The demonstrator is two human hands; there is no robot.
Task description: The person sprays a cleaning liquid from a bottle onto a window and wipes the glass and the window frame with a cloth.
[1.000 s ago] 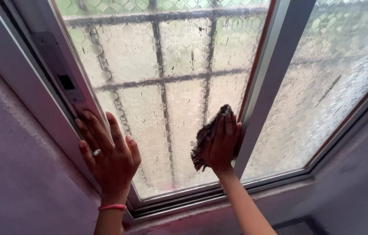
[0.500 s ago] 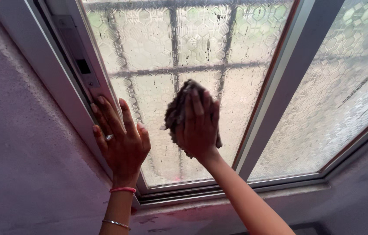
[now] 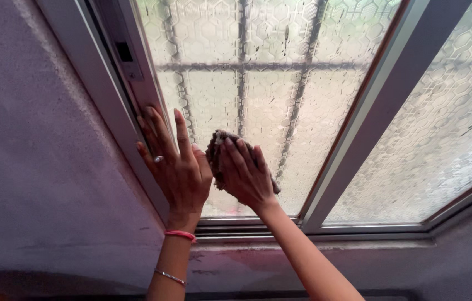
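My right hand presses a crumpled brown cloth flat against the frosted, hexagon-patterned glass of a sliding window pane, low on the pane and near its left side. My left hand lies open with fingers spread on the grey metal frame at the pane's left edge, right beside the cloth. It wears a ring, a pink band and a thin bracelet. Dark specks and streaks mark the glass.
A second frosted pane sits to the right behind a grey upright frame bar. A lock plate is set in the left frame. The purple wall surrounds the window, with the sill track below.
My right hand has carried the cloth from the pane's right edge leftward and down, ending beside my left hand. The view has shifted so the window sits higher and farther right.
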